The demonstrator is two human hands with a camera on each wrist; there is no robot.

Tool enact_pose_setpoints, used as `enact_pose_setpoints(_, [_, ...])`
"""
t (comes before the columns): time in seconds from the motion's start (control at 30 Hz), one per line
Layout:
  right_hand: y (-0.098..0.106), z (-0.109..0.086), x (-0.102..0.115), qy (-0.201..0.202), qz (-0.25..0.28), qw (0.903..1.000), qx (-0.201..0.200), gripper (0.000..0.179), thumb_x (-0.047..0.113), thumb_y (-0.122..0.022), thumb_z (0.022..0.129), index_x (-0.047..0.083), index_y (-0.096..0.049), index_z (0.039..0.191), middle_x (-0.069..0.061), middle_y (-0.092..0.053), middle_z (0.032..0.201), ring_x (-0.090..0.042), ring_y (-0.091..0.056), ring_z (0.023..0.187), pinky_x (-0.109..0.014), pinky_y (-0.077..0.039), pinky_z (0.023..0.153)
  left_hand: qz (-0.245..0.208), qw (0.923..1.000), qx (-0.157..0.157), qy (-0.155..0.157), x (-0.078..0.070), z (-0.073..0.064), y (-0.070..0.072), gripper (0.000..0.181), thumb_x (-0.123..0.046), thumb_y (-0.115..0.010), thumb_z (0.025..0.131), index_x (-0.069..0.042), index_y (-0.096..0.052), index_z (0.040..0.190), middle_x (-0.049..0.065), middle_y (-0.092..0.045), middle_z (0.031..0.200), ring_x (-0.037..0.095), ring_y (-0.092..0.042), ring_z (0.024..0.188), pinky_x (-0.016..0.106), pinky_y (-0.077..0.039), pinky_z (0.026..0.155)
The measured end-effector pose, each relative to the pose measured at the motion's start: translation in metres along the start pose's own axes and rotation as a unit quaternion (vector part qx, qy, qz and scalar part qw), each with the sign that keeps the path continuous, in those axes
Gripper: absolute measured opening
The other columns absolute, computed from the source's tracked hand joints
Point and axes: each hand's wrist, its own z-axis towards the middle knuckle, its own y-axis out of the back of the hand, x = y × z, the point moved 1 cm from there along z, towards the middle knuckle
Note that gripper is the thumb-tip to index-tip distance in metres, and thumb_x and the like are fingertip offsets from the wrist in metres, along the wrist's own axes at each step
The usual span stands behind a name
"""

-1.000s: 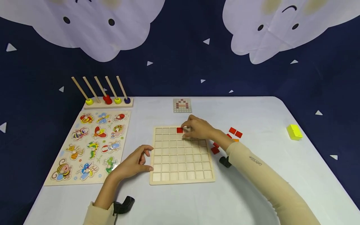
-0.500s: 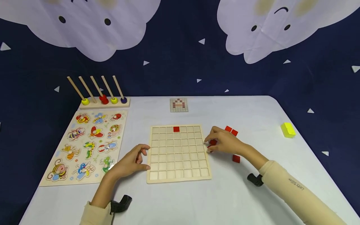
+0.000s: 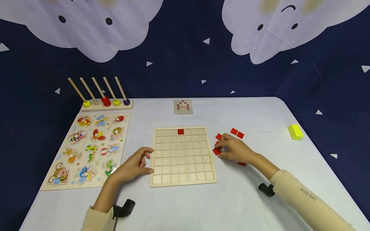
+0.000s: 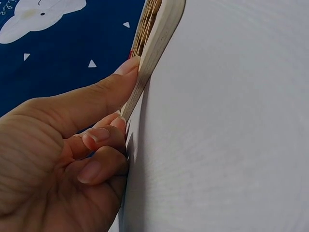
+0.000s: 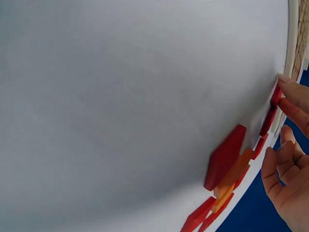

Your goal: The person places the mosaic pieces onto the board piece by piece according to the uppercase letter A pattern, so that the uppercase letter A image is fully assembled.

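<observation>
My left hand touches the left edge of the square wooden grid board with thumb and index finger set apart. In the left wrist view the thumb lies against the board's rim, the other fingers loosely bent. One red square tile sits in a top-row cell. Just right of the board, my right hand pinches a red tile between thumb and index finger, low over the table. Other red tiles lie beside it. Orange tiles, hidden under the hand in the head view, show in the right wrist view.
Behind the board lies a small pattern card. An insect peg puzzle is on the left, with a wooden bead stacker behind it. A yellow block rests near the right edge of the white table.
My right hand has left the board's top row, uncovering it, and moved right to the loose tiles, where it now pinches a red one. The left hand stays at the board's edge.
</observation>
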Motion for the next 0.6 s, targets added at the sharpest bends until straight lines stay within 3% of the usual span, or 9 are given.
enact_pose_setpoints(0.33, [-0.002,0.002,0.001,0.026,-0.026,0.9990,-0.024,0.019,0.022,-0.085,0.076,0.013,-0.076,0.090,0.005,-0.050,0.085,-0.009,-0.049,0.076,-0.023,-0.042,0.065,0.002,1.0000,0.000,-0.003,0.001,0.001,0.000,0.072,-0.011,-0.083,0.079,0.002,-0.042,0.137,0.013,-0.045,0.107,0.009,-0.040,0.072,0.023,-0.037,0.062])
enact_pose_setpoints(0.6, [0.005,0.023,0.018,0.038,0.001,0.9986,-0.036,0.017,0.022,-0.083,0.078,0.012,-0.075,0.088,0.002,-0.054,0.089,-0.014,-0.057,0.078,-0.023,-0.044,0.065,0.004,1.0000,-0.002,0.002,0.001,0.002,-0.001,0.072,-0.009,-0.083,0.078,0.003,-0.042,0.136,0.013,-0.045,0.107,0.009,-0.041,0.071,0.023,-0.037,0.062])
